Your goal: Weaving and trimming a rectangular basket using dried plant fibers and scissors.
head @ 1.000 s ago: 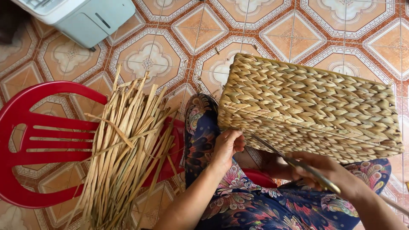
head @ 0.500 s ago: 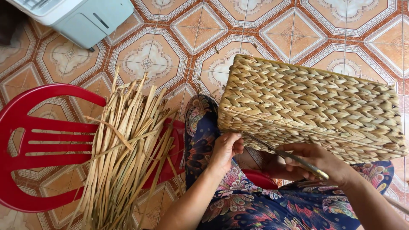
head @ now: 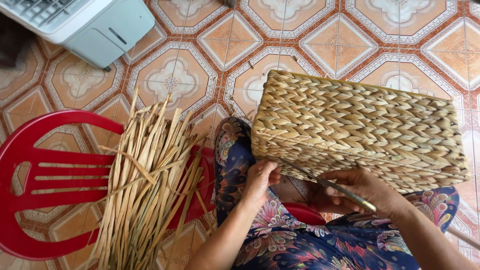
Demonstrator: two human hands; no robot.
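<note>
A rectangular basket [head: 360, 125] woven of pale straw rests tilted on my lap. My left hand [head: 260, 181] presses against its near lower edge at the left corner, fingers curled on the weave. My right hand [head: 362, 192] grips a thin metal tool [head: 327, 184] whose point lies against the basket's lower edge, close to the left hand. My legs are covered by dark blue floral cloth [head: 320, 240].
A bundle of long dried straw strips [head: 147, 185] lies across a red plastic chair [head: 35, 185] to my left. A pale grey-white appliance [head: 85, 25] stands on the patterned orange tile floor [head: 210, 60] at the top left.
My right hand with the metal tool has drawn left and up along the basket's lower edge, toward my left hand. The left hand and basket have stayed nearly still.
</note>
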